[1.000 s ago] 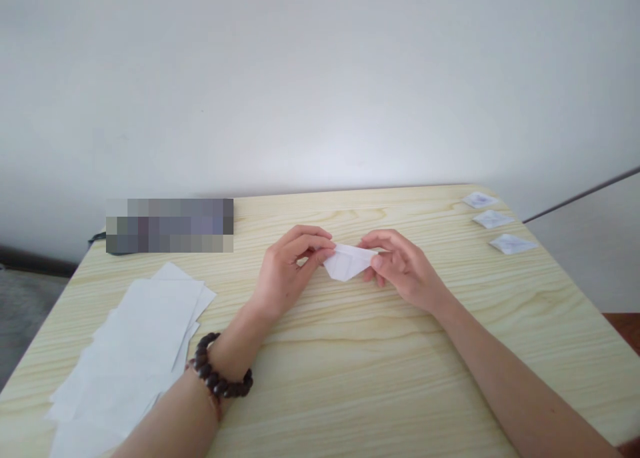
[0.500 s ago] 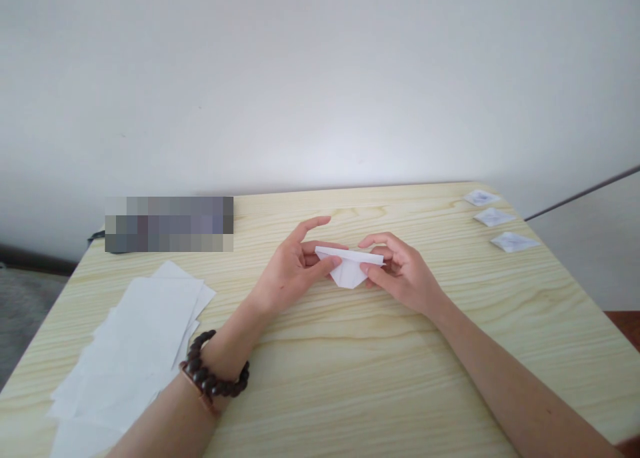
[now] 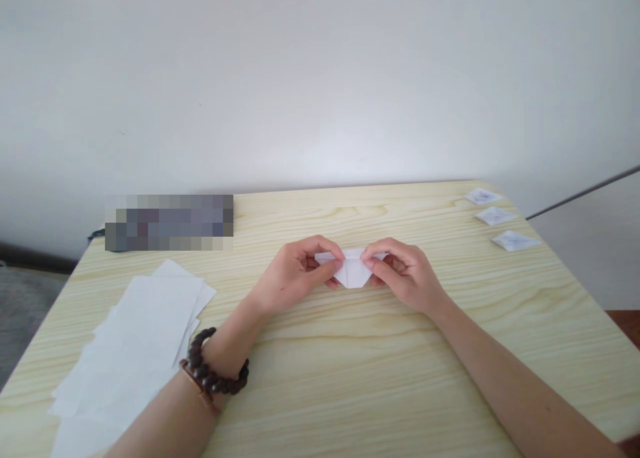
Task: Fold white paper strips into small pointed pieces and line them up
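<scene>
A small folded piece of white paper (image 3: 354, 273) is held above the middle of the table, wide at its far edge and narrowing toward me. My left hand (image 3: 300, 271) pinches its left part between thumb and index finger. On the other side, my right hand (image 3: 403, 271) grips the right part the same way, thumb and index finger meeting near the upper fold. The fingers behind the paper are partly hidden. A dark beaded bracelet (image 3: 213, 371) circles my left wrist.
Loose white paper sheets (image 3: 135, 345) lie in an uneven pile on the left of the wooden table (image 3: 350, 391). Three folded paper boats (image 3: 515, 241) stand in a row at the far right corner. A blurred-out dark object (image 3: 170, 225) sits at the back left, near the wall (image 3: 320, 78).
Both index fingers have come down from a raised position and now press on the paper's upper edge. The raised strip along that edge has tilted down.
</scene>
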A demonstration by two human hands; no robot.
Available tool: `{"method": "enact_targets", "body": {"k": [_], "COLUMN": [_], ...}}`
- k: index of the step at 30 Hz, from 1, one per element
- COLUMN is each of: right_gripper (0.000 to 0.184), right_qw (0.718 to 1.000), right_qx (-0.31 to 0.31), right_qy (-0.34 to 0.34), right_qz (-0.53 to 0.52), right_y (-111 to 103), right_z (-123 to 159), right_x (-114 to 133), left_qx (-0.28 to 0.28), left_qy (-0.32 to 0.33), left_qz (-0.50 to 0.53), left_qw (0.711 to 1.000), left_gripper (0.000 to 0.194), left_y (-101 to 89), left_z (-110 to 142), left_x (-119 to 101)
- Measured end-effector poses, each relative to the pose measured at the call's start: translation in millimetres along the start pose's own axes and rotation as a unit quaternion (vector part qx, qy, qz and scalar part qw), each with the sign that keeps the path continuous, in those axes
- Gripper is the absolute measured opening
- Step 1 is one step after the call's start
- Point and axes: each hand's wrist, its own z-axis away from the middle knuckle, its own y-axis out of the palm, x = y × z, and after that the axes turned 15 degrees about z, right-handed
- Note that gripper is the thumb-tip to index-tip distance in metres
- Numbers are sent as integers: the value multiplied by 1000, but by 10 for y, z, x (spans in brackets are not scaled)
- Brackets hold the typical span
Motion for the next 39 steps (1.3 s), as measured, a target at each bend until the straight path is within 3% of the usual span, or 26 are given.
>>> {"method": "enact_targets", "body": {"k": [4, 11, 14, 19, 26, 33, 39], "right_gripper": [8, 6, 6, 36, 11, 17, 21], "right_qw": [1000, 998, 998, 998, 995, 994, 992], "right_qx": [2, 2, -8, -20, -55, -27, -71], "right_qy": [-10, -31, -20, 15, 3, 46, 81], "right_qz": [-5, 53, 65, 50, 83, 91, 65], "right_y": [-14, -45, -24, -1, 1, -14, -33], "right_z": [4, 0, 0, 14, -13, -23, -37], "right_x": [9, 47, 43, 41, 31, 37, 48], "left_qx": [25, -2, 1, -14, -49, -85, -93], "left_qy": [8, -11, -16, -20, -15, 23, 24], "left_qz": [24, 21, 22, -6, -48, -58, -25], "left_qw": [999, 1000, 1000, 1000, 998, 994, 995], "left_gripper": [17, 20, 30, 41, 20, 19, 30], "left_y": [5, -1, -13, -14, 7, 30, -24], "left_z": [16, -21, -28, -21, -14, -13, -31], "left_x": [-27, 3, 23, 17, -15, 11, 48]}}
